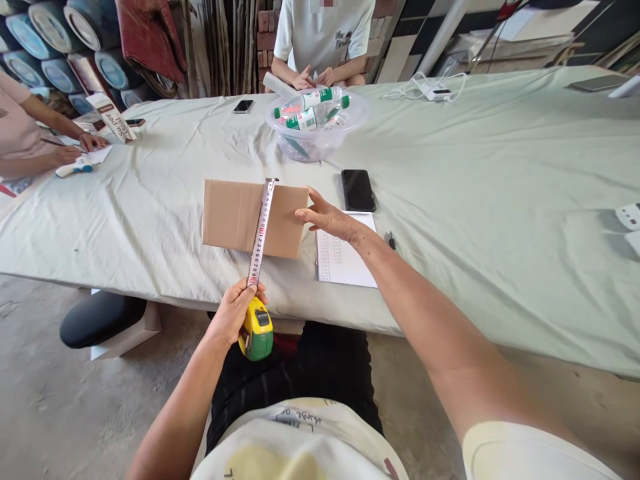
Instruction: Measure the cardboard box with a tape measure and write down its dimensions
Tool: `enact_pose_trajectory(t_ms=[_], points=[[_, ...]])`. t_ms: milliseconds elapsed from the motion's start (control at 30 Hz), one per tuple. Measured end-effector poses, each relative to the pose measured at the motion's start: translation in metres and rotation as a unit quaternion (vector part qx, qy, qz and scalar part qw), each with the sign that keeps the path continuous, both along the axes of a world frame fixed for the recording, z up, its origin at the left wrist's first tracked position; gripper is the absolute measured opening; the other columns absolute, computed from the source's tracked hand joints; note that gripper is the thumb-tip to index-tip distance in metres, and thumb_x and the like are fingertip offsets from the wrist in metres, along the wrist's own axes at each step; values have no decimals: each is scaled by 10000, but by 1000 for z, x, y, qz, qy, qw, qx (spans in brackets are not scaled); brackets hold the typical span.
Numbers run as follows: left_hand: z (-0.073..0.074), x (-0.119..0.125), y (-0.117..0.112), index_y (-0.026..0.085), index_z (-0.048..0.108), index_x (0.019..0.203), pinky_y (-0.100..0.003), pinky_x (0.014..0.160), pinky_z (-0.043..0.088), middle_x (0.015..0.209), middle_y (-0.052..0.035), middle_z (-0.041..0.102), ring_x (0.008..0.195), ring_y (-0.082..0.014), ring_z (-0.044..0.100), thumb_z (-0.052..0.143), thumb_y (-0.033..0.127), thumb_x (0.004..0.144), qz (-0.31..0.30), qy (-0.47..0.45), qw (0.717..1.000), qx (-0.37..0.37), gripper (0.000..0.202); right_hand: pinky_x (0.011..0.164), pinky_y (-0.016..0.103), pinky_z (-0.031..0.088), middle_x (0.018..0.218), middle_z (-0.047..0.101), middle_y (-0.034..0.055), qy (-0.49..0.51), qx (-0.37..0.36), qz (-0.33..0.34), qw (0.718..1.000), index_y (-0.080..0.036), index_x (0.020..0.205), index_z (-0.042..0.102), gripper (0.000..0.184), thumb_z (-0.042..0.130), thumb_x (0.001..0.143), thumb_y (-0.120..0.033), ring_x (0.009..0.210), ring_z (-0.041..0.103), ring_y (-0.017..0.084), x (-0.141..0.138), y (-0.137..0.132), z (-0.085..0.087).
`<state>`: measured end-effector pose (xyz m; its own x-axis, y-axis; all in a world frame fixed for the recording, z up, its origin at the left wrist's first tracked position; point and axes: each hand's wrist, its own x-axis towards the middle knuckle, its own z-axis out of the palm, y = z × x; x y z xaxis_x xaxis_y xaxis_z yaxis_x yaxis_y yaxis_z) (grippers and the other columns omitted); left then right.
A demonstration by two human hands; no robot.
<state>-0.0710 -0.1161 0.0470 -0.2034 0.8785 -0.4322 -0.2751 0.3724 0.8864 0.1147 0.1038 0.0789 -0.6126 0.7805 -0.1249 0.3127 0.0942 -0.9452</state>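
- Your left hand point(234, 315), low and centre in the frame, has its grip closed around the yellow-and-green tape measure point(259, 331), thumb pinching the blade just where it leaves the case.
- The tape blade point(261, 230) runs up across the cardboard box point(230, 217), which lies flat on the table point(450, 200) at centre frame. Its hook point(271, 181) sits at the box's far edge.
- Your right hand point(326, 217) has its grip apart, with the fingers spread and touching the box's right edge. Press down there so the box cannot slide when you tension the tape.
- The blade leans slightly to the right as it goes up. Square it to the box's near edge, or the reading will likely come out long.
- Pull the case gently towards you until the blade lies flat on the cardboard, with the hook snug against the far edge.
- Read the number where the blade crosses the box's near edge, looking straight down on it.
- The notepad point(345, 257) lies just right of the box, with the pen point(391, 241) beside it and the phone point(358, 190) above it, all within easy reach of your right hand.
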Motion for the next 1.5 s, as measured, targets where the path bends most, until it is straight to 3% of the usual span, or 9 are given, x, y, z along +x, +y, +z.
enact_pose_trajectory(t_ms=[267,533,867,1033,1133,1267,1400,1500], points=[[-16,1,-7,180,616,848,-213,500,421,715,-16,657,549,-114,527,666,435,774,25,93,995,6,270,1078,636,396,1159,673,58,-19,6,22,1000,-380,1568,170,955,636,794,-691,1210,578,322,3,0,0],[-23,10,-5,184,624,809,-217,508,396,706,-20,654,552,-120,513,609,386,817,36,137,990,13,203,1095,635,375,1179,688,79,11,8,-1,1000,-342,1562,214,971,640,771,-711,1243,562,346,0,-6,2],[-9,16,0,174,635,791,-215,511,410,689,-18,641,546,-116,518,648,381,790,41,112,992,30,208,1010,635,466,1110,685,55,19,13,-8,1000,-388,1516,306,846,602,792,-710,1139,612,331,-2,3,-7],[0,13,2,171,632,805,-224,503,431,691,-12,639,541,-114,525,702,431,761,47,60,996,35,273,1090,629,405,1102,683,37,23,29,3,999,-399,1561,238,897,627,803,-677,1157,613,313,3,2,-3],[4,9,7,173,636,820,-224,503,433,698,-9,639,547,-111,523,719,444,758,56,57,995,51,290,1104,590,406,1220,661,51,39,70,-3,997,-389,1578,201,978,708,767,-598,1194,593,312,5,1,-1],[9,7,22,170,642,817,-217,512,434,704,-13,644,568,-110,533,720,431,764,45,54,995,65,277,1057,582,445,1452,527,109,32,152,-63,986,-328,1572,261,999,754,718,-488,1245,543,344,2,-1,-9],[12,11,39,168,641,812,-214,512,427,689,-14,637,587,-117,539,727,415,763,29,49,995,82,266,1027,559,480,1417,575,104,11,198,-105,975,-304,1498,423,754,660,801,-469,1176,593,312,20,-5,-23],[14,16,48,175,639,827,-221,508,430,701,-18,644,597,-128,554,720,405,783,-5,22,997,78,248,1025,522,499,1315,646,94,-30,253,-169,952,-266,1325,614,449,495,907,-379,1167,613,297,62,-6,-36]])
